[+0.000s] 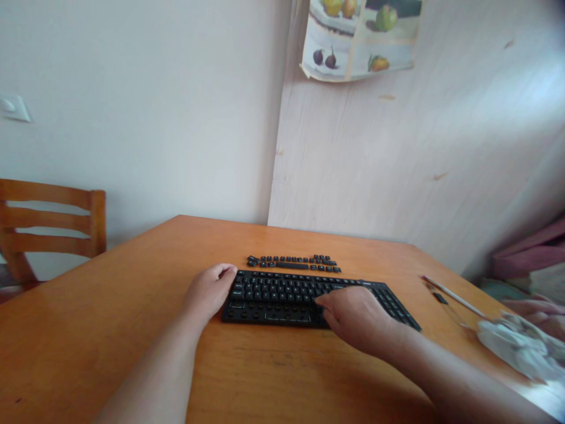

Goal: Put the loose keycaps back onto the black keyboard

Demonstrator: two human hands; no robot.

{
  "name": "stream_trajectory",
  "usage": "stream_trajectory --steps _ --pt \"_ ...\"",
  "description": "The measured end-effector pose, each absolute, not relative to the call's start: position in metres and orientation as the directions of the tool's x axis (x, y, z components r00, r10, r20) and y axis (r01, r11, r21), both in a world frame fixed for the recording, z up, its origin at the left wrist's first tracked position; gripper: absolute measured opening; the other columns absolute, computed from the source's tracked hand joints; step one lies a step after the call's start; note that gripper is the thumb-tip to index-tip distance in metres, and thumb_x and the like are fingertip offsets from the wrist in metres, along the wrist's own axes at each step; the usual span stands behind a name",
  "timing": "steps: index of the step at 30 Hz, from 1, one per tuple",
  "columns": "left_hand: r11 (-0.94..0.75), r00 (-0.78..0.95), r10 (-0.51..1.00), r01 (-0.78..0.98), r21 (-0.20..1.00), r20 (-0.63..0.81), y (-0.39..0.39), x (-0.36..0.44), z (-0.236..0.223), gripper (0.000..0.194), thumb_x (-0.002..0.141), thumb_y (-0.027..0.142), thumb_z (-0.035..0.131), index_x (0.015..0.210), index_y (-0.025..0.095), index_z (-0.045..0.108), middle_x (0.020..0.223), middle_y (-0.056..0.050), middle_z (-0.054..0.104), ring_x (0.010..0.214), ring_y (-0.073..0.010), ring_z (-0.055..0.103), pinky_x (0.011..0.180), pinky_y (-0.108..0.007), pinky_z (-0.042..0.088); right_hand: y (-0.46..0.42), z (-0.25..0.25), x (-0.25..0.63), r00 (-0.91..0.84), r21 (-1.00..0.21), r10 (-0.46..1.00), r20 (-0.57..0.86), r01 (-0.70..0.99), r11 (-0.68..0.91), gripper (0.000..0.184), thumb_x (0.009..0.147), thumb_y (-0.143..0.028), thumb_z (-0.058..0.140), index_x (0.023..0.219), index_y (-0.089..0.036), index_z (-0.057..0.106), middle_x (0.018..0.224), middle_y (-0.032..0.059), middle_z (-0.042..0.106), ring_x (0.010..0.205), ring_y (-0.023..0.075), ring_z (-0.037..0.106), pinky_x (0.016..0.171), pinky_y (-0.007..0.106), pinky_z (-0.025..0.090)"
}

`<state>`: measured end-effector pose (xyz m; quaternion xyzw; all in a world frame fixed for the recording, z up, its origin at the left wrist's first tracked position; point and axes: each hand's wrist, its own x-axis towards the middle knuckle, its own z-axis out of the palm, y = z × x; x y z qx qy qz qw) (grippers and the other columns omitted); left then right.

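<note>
A black computer keyboard (282, 290) lies on the wooden table in front of me. Its lower rows are bare of keycaps, showing the sockets and a long pale outline where the space bar fits. My left hand (210, 290) is closed on the keyboard's left end, its fingers mostly hidden from me. Over the right-middle part of the keys, my right hand (357, 312) is curled with its fingertips down at the bottom letter row. Whatever is between those fingertips is too small or hidden to make out. Behind the keyboard, loose black keycaps (293, 259) and a space bar (291, 266) lie in rows.
On the right of the table (145, 265) lie a thin pale stick (454, 295), a small black object (440, 298) and a crumpled whitish bag or cloth (516, 347). Part of another person's hand (536, 315) shows at the right edge. A wooden chair (53, 218) stands at the left.
</note>
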<state>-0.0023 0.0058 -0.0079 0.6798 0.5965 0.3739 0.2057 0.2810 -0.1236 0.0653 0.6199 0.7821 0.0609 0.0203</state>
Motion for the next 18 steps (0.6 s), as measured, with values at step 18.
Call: stream_trajectory --steps 18 --pt "-0.196 0.016 0.968 0.664 0.722 0.249 0.01 -0.005 -0.011 0.042 0.084 0.057 0.046 0.098 0.025 0.071 0.103 -0.003 0.074 0.099 -0.0241 0.066 0.082 -0.03 0.046 -0.025 0.09 0.352 0.036 -0.017 0.992 0.122 0.999 -0.034 0.031 0.082 -0.031 0.053 0.104 -0.028 0.075 0.106 0.0056 0.073 0.095 0.024 0.066 0.076 0.031 0.047"
